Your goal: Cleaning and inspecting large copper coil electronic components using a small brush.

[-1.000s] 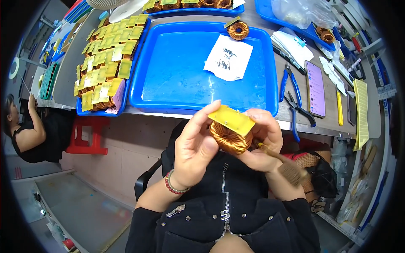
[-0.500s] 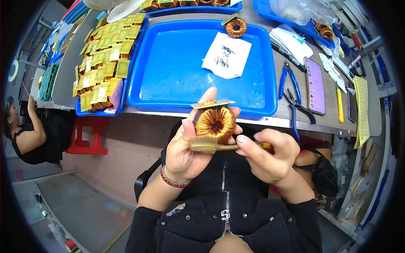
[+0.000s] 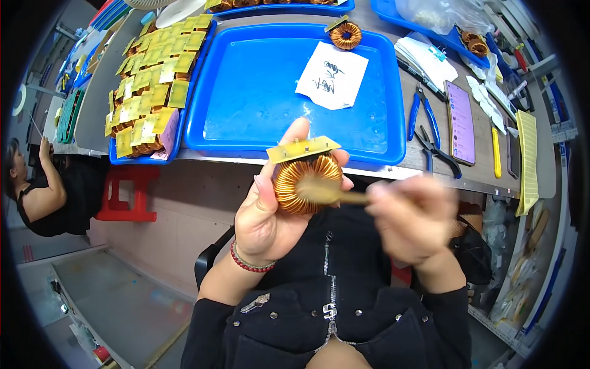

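Frame centre: left hand (image 3: 264, 216) clamped around copper coil (image 3: 287, 186), partly hidden behind blurred brush (image 3: 318, 190); right hand (image 3: 416, 216), smeared, clasping its handle.

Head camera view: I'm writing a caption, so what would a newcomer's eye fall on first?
The large blue plastic tray in the upper middle stands out, bearing a white paper sheet at its right. Below it, the left hand holds a round copper-wire coil topped by a yellow board, with a blurred brown brush in the right hand before it. Rows of yellow-topped copper coils stand upper left.
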{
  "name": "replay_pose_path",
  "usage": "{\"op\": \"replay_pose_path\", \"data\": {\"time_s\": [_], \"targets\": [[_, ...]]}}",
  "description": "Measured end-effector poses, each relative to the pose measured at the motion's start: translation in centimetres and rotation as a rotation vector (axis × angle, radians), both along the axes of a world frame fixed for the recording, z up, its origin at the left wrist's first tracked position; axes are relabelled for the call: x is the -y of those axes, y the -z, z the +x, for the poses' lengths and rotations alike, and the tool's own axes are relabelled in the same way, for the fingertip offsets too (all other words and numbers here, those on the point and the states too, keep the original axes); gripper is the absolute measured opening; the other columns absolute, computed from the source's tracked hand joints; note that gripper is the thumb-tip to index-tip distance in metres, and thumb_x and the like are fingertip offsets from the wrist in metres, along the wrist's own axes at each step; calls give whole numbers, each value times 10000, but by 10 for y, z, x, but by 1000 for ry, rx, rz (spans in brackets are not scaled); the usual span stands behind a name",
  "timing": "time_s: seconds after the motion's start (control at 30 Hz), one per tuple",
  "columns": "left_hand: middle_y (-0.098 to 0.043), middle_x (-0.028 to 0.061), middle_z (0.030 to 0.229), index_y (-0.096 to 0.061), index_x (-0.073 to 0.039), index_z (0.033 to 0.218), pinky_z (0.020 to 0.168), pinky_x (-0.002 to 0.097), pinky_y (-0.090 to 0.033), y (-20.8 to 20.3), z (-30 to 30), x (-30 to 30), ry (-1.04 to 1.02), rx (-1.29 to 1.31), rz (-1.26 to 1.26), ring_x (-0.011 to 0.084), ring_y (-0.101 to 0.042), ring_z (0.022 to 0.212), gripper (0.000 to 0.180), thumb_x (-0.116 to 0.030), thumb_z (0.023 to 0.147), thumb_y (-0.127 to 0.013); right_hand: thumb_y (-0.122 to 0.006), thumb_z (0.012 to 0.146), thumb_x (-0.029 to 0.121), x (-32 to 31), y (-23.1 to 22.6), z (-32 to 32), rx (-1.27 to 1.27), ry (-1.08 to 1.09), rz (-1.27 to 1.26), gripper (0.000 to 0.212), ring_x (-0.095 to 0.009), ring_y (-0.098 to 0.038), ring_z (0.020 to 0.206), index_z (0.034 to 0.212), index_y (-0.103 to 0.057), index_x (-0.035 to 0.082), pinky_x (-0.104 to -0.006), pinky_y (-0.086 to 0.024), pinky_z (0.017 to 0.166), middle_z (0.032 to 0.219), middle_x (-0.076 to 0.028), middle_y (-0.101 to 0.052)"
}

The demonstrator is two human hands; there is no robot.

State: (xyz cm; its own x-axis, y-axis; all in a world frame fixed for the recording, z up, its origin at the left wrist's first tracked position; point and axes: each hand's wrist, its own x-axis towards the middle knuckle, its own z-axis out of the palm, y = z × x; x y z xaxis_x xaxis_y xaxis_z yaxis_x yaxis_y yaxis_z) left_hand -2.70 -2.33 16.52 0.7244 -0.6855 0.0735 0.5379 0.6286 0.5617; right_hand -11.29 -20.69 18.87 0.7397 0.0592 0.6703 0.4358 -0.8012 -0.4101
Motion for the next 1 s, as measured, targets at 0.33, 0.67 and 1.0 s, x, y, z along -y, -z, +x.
{"op": "replay_pose_path", "data": {"time_s": [0.33,0.67,1.0], "targets": [[-483,124,1079,-79,-21,1376,826,332,-472,4,11,-2,-730,1108,700,217,-544,961,1125,-145,562,-845,-666,713,-9,9,-13,5,125,104,243,246,-150,-549,689,956,-655,23,-214,-408,535,956,-107,-477],[-504,214,1155,-357,109,1231,594,303,-405,-3,20,8,-1093,1401,921,233,-528,687,875,-122,520,-812,-684,647,-68,3,-32,1,99,185,-353,329,-139,-490,647,959,-663,34,-219,-387,520,935,-80,-486],[-559,190,1025,-352,142,1228,606,316,-397,-4,21,9,-1119,1383,875,236,-510,688,889,-105,507,-810,-750,597,39,-5,-24,5,-16,-17,-337,351,-147,-489,640,938,-680,84,-228,-386,520,886,-96,-507]]}}
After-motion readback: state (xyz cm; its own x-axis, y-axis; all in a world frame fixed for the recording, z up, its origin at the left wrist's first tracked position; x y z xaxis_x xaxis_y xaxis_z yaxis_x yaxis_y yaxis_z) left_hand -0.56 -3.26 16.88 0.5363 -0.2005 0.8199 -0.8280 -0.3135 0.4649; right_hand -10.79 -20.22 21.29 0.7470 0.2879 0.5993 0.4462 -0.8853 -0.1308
